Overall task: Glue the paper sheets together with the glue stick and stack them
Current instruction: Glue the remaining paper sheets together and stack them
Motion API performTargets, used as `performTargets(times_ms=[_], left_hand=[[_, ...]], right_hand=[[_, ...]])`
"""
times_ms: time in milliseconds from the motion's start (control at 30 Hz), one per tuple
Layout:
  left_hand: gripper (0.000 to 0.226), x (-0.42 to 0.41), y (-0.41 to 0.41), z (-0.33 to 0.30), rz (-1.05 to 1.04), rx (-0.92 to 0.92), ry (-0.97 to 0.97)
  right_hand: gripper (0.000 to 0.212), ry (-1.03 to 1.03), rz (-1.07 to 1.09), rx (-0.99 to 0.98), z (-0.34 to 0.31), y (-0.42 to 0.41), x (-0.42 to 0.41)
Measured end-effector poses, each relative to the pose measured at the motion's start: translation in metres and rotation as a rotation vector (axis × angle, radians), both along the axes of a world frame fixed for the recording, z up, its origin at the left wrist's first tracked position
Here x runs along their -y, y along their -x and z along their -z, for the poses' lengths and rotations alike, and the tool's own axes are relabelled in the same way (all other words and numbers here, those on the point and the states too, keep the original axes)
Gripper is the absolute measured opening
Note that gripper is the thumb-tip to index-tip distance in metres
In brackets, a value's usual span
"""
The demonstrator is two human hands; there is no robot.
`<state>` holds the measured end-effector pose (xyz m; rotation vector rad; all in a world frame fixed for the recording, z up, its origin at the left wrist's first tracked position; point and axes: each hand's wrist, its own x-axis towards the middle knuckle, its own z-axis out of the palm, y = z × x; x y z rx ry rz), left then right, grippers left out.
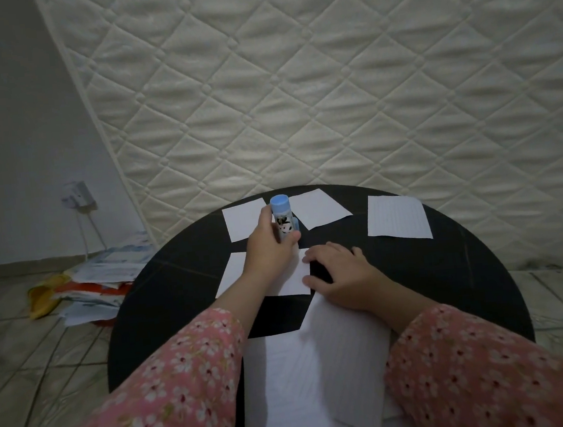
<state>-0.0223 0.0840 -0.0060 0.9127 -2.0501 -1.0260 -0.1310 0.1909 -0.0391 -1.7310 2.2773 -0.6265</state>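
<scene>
- Behind, a quilted mattress leans upright, its lower edge close behind the far rim of the table.
- The round black table carries everything; bare dark surface lies open to the right of the hands and along the left rim.
- A loose stack of paper sheets lies at the near edge between the two floral sleeves, edges fanned and uneven.
- A lined sheet lies alone at the far right, well apart from the others.
- Two small sheets sit at the far rim: one to the left, one tilted, with the glue between them.
- The working sheet lies mid-table, its right edge under the right hand, whose fingers lie fairly flat, pressing it down.
- The left hand grips the glue stick, upright, blue cap on top; its lower end seems to meet the sheet's far edge, though the fingers hide it.
- Papers litter the tiled floor to the left.
</scene>
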Motion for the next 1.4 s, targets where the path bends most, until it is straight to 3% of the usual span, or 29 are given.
performTargets(times_ms=[500,1400], left_hand=[[0.047,0.01,0.002,0.0,0.118,0.081,0.065],[0.064,0.064,-0.046,0.008,-0.045,0.136,0.019]], right_hand=[[0.038,-0.012,-0.009,-0.103,-0.005,-0.003,0.001],[0.036,0.002,-0.009,-0.148,-0.003,-0.003,0.002]])
